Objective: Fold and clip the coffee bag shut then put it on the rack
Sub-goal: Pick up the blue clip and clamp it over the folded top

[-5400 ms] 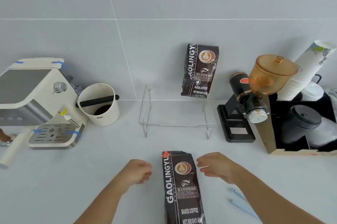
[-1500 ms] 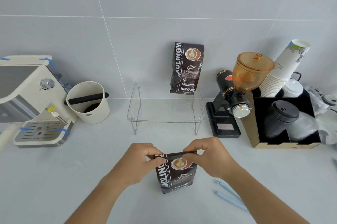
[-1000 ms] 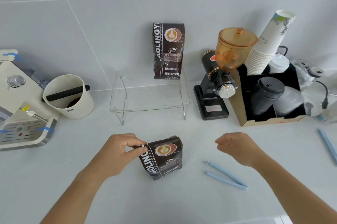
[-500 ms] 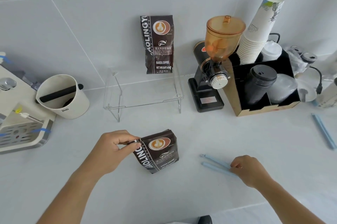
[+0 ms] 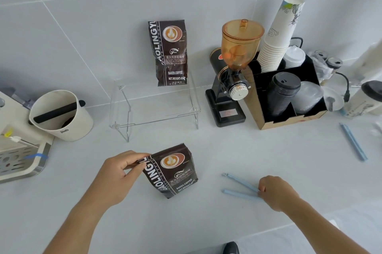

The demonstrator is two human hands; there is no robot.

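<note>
A dark brown coffee bag [image 5: 172, 171] stands on the counter with its top folded down. My left hand [image 5: 117, 173] pinches the folded top at the bag's upper left corner. To the right lies a pale blue bag clip [image 5: 239, 186], spread open in a V. My right hand [image 5: 276, 190] grips it at the hinged end, with the clip still resting on the counter. Behind the bag stands a clear acrylic rack [image 5: 155, 109]. A second coffee bag [image 5: 168, 53] stands upright on the rack's back edge against the wall.
A black grinder with an amber hopper [image 5: 233, 75] stands right of the rack, beside a box of cups and lids [image 5: 289, 92]. A white knock box [image 5: 60, 115] and an espresso machine [image 5: 16, 150] are at the left. Another blue clip [image 5: 353, 142] lies far right.
Both hands had folded the bag's top down. My right hand then let go, moved right and down, and closed on the blue clip. My left hand kept holding the fold.
</note>
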